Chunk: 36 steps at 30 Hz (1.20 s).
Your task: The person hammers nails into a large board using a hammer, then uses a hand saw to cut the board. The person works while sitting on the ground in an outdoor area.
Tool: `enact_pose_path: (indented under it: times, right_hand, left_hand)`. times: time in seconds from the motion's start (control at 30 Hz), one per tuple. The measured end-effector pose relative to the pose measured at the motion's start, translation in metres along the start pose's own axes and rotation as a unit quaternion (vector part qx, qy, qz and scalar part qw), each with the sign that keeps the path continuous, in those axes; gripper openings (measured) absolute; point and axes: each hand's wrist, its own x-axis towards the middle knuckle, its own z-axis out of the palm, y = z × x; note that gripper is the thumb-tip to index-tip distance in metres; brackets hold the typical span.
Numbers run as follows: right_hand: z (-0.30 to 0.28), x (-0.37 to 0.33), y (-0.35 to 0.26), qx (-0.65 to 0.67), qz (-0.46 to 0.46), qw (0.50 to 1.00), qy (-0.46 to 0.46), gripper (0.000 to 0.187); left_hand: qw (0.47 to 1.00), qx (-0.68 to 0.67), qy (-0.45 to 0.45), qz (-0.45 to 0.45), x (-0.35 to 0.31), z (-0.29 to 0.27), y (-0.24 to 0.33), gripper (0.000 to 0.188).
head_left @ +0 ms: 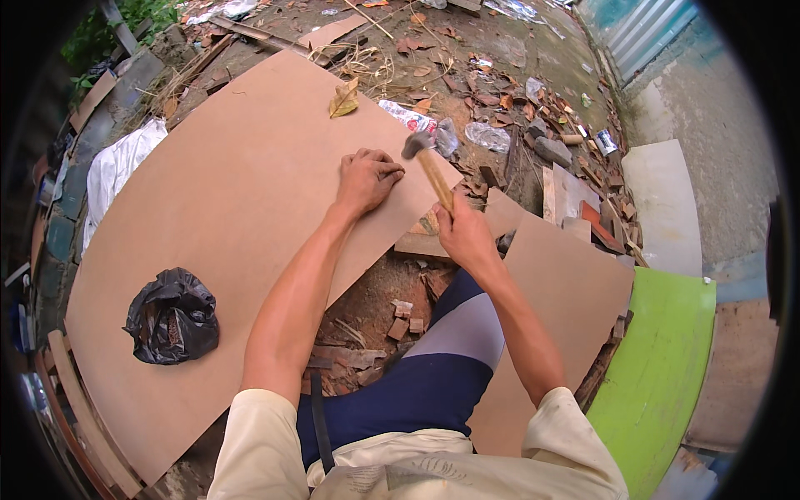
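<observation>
Printed in places, but too blurred or small to read.
Marked faintly in dark lines and patches across the shirt front (400,483); patterned in red on the white wrapper (408,115) among the litter ahead; labelled in blue and white around the can (606,142) lying farther right.

Near the centre, you can't tell whether your left hand (365,182) pinches anything; its fingers conceal the spot beneath. Your right hand (467,235) hides the lower end of the handle of the hammer (435,177). At lower left, the contents of the black bag (200,335) are too dark to identify. The bottom edge crops your shirt (392,479).
</observation>
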Motion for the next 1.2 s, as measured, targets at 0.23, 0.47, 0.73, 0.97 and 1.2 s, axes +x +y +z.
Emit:
enact_pose_path:
  times: [0.23, 0.47, 0.73, 0.97, 1.2]
  right_hand:
    - [0.006, -0.002, 0.007, 0.014, -0.007, 1.000, 0.023, 0.031]
    - [-0.005, 0.006, -0.002, -0.001, 0.028, 0.999, 0.014, 0.032]
    - [-0.006, -0.001, -0.021, 0.045, -0.026, 0.995, 0.080, 0.031]
    - [0.005, -0.006, -0.019, 0.056, 0.029, 0.997, 0.041, 0.031]
    - [0.014, 0.000, 0.009, -0.053, 0.016, 0.998, 0.000, 0.028]
  left_hand:
    - [1.000, 0.002, 0.019, 0.018, 0.000, 0.002, -0.002, 0.016]
    - [0.996, -0.070, -0.041, -0.037, 0.001, -0.010, -0.007, 0.019]
    - [0.983, 0.154, -0.046, -0.092, -0.053, -0.020, 0.030, 0.073]
    - [0.978, 0.181, -0.033, -0.099, -0.057, -0.018, 0.032, 0.073]
    - [0.982, 0.165, -0.029, -0.092, -0.055, -0.015, 0.033, 0.072]
